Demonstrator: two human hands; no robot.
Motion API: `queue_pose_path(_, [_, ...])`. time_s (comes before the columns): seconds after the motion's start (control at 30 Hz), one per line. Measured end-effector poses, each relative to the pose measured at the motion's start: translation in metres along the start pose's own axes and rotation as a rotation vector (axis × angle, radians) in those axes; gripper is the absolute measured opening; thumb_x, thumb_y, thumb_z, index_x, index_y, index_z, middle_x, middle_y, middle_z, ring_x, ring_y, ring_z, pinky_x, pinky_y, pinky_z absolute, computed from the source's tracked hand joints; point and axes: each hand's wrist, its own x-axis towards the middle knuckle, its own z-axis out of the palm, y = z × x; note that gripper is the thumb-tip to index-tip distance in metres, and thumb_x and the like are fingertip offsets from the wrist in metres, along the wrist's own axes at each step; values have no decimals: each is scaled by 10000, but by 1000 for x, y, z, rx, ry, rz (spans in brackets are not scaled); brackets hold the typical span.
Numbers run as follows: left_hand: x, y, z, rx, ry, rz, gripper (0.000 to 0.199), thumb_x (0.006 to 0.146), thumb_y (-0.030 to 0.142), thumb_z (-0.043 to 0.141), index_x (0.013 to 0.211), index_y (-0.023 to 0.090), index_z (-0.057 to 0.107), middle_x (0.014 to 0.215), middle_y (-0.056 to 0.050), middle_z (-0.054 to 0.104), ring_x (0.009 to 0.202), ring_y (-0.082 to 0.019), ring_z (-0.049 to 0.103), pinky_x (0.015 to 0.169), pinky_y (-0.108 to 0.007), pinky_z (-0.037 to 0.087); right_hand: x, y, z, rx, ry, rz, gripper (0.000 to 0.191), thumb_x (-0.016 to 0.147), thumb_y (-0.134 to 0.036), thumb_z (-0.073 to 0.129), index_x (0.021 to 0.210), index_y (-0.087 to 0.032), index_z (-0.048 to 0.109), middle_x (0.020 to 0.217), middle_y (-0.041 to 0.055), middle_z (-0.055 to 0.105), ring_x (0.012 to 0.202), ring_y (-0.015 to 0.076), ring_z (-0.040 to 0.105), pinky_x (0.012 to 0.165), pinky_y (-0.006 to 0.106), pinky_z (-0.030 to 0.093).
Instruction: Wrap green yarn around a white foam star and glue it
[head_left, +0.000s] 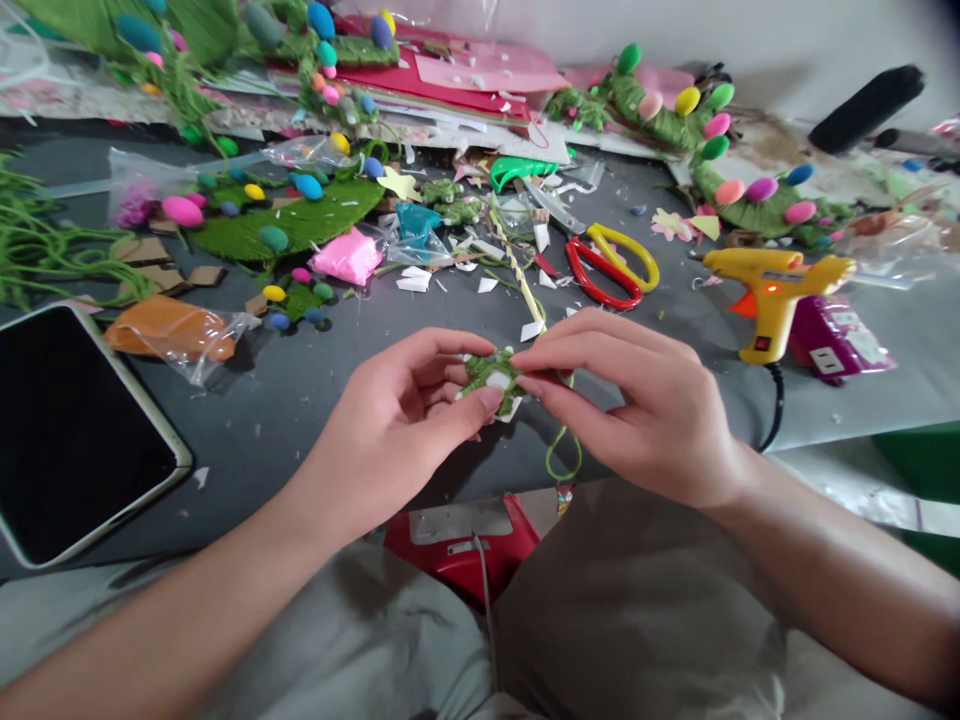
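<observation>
Between my two hands is a small piece wrapped in green yarn, with white patches showing in its middle and along its edges. My left hand grips it from the left, thumb on top and fingers curled beneath. From the right, my right hand pinches its edge between thumb and fingertips. A loop of green yarn hangs down below my right fingers. Just beyond the hands lie small white scraps and a pale patterned stick.
Scissors with red and yellow handles lie beyond my right hand. A yellow glue gun with a lit red light stands at the right. At the left are a tablet or phone, an orange packet and green yarn.
</observation>
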Motion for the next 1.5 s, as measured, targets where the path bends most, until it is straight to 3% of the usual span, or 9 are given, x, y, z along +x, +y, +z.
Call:
queue_pose_path(0.27, [-1,-3,-1,26,2,9,386,730,165,889,1079,248,747,838,21,682,758,-119,622,649,-178,532,1,0,1,8,-29,2,152,956,-118,631,979,-222,739,1001,43,725,920,153,700,820,294,582])
queue_pose_path(0.47, [-1,-4,-1,62,-14,20,350,778,226,856,1109,260,747,894,-6,701,825,-162,637,690,-228,525,3,-1,0,4,-69,22,185,967,-144,613,957,-256,760,1015,47,702,913,160,691,808,312,588])
queue_pose_path(0.63, [0,-4,0,107,-2,30,346,778,265,857,1106,256,747,917,-20,718,845,-185,652,698,-258,530,3,-2,2,91,-56,173,98,943,-202,665,1020,-236,716,1000,55,712,829,168,675,727,318,600])
queue_pose_path(0.73, [-1,-3,-1,127,10,28,338,781,263,858,1100,256,747,904,-12,713,843,-173,654,697,-245,528,2,1,0,199,-59,288,149,897,-245,733,1033,-214,680,970,47,712,775,155,656,690,301,600])
queue_pose_path(0.9, [-1,1,-5,144,32,32,322,812,301,842,1111,255,732,924,-9,720,820,-158,656,661,-234,522,1,10,-11,282,-220,400,280,856,-227,762,1124,-205,685,976,27,730,702,121,631,659,271,586])
queue_pose_path(1.0, [0,1,-6,150,38,38,319,808,293,846,1102,250,733,923,-10,716,821,-158,662,653,-232,520,3,10,-15,216,-243,393,146,880,-265,749,1013,-205,737,881,10,742,716,128,641,654,264,557])
queue_pose_path(1.1, [1,-2,-6,126,21,38,334,800,274,849,1113,261,732,918,-8,714,827,-166,663,655,-238,523,4,4,-13,192,-178,372,91,916,-293,724,932,-211,758,831,-2,744,721,127,642,635,253,526])
queue_pose_path(1.27, [1,-3,-4,81,3,16,354,794,258,849,1129,270,734,923,-7,711,841,-171,663,690,-249,545,4,-4,-3,75,-61,250,49,933,-249,706,936,-229,750,835,-6,744,700,121,640,626,253,519])
queue_pose_path(1.5, [0,-5,-3,48,-11,23,380,783,247,856,1141,248,730,976,-28,733,899,-189,682,773,-273,575,0,-2,2,-49,-26,54,117,974,-195,637,1010,-244,736,878,27,701,757,136,649,690,279,547])
